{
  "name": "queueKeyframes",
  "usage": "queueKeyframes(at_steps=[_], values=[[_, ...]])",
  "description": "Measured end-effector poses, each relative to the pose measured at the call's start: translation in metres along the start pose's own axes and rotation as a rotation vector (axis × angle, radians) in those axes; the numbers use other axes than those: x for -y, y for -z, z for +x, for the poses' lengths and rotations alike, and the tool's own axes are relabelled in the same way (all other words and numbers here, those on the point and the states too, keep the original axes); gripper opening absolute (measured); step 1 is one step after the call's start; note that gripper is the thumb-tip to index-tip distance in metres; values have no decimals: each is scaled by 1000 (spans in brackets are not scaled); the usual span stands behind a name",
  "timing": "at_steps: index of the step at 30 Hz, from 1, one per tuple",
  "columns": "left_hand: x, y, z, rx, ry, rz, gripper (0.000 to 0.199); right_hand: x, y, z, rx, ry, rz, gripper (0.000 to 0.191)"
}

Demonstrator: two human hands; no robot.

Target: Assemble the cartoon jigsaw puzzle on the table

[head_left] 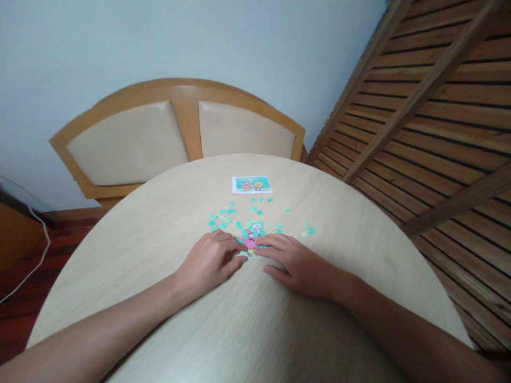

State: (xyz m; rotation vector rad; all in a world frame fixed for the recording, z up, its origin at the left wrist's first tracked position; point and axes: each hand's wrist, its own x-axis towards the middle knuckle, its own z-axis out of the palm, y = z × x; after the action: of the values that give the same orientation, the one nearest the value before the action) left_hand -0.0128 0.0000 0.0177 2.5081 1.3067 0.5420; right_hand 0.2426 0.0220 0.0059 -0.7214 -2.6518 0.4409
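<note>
A partly joined jigsaw puzzle lies on the table between my hands. It shows a pink cartoon starfish, with a second pale figure above it on the right. My left hand rests at its left side, fingertips touching the edge and thumb apart below. From the other side my right hand reaches over, its fingers stretched onto the puzzle's right part and hiding some of it. Loose turquoise jigsaw pieces are scattered beyond my left hand. A few more pieces lie past my right hand.
A reference picture card with the cartoon figures lies farther back on the round wooden table. Behind the table stands a bench with a padded backrest. Slatted wood rises at the right, and a white cable hangs at the left.
</note>
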Motion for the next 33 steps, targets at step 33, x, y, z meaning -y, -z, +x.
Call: queueKeyframes(at_steps=[33], values=[[61,15,10,-212,204,227,38,2,8,1,54,-5,-16,36]])
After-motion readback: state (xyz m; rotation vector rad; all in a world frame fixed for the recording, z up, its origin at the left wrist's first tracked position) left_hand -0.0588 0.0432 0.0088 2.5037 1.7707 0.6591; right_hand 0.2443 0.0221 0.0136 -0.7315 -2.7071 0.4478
